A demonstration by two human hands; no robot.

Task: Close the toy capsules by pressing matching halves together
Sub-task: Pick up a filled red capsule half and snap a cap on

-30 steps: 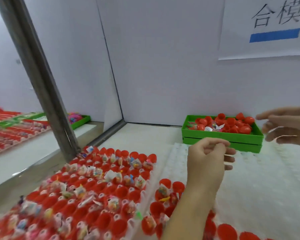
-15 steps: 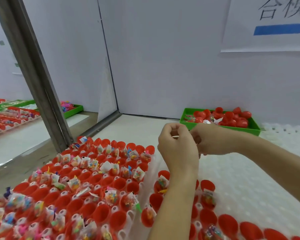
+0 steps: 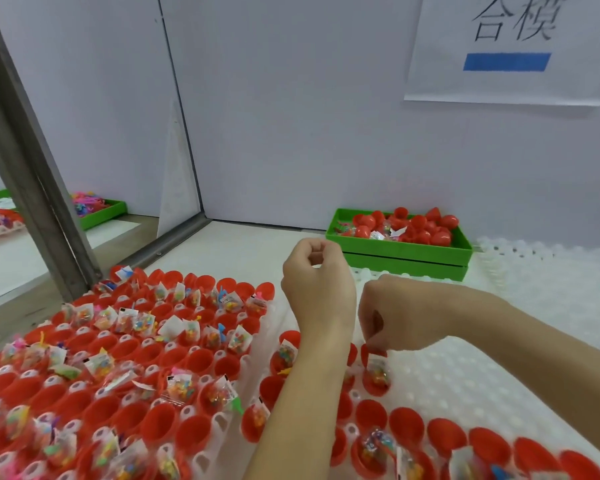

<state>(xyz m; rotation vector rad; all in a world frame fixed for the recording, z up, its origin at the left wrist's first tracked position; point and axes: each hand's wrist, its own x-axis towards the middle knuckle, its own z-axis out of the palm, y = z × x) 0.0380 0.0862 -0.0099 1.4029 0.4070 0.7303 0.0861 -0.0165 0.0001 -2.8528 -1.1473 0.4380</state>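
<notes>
Your right hand (image 3: 395,313) reached down with its fingers pinched on the small clear toy bag (image 3: 378,370) in a red plastic capsule half (image 3: 374,375), likely to tuck it in so a lid could fit. Your left hand (image 3: 317,289) hung above, fingers curled together; I could not tell if they held anything. The halves sat in bumpy white holder trays (image 3: 465,386) on the white desk (image 3: 257,244), with a green plastic bin of red capsules (image 3: 400,249) by the white wall (image 3: 291,116).

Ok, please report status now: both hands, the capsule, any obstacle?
Left hand raised, fingers curled, nothing seen in it. Right hand pinching at red capsule half in white tray. No obstacle seen.
</notes>
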